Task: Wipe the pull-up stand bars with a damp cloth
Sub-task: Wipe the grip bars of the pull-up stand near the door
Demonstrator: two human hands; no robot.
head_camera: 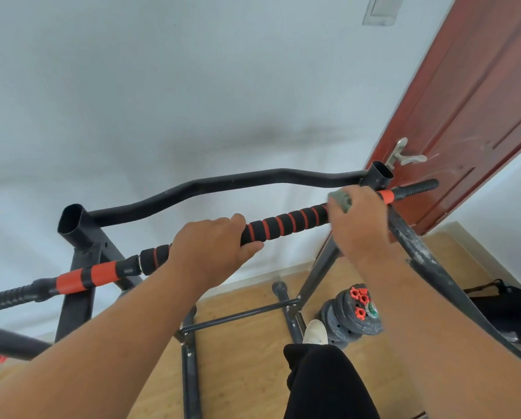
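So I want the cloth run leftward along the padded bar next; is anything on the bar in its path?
Yes. The left hand grips the padded bar partway along, left of the right hand holding the cloth. Only striped foam lies between them.

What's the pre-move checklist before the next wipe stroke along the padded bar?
1. Cloth in right hand: ok, gripped.
2. Cloth on padded bar: ok, at its right end.
3. Left hand steadying bar: ok, wrapped around the foam.
4. Stroke path leftward: not ok, left hand covers the foam.
5. Cloth dampness: cannot tell.
6. Footing by weight plates: ok, shoe apart from them.
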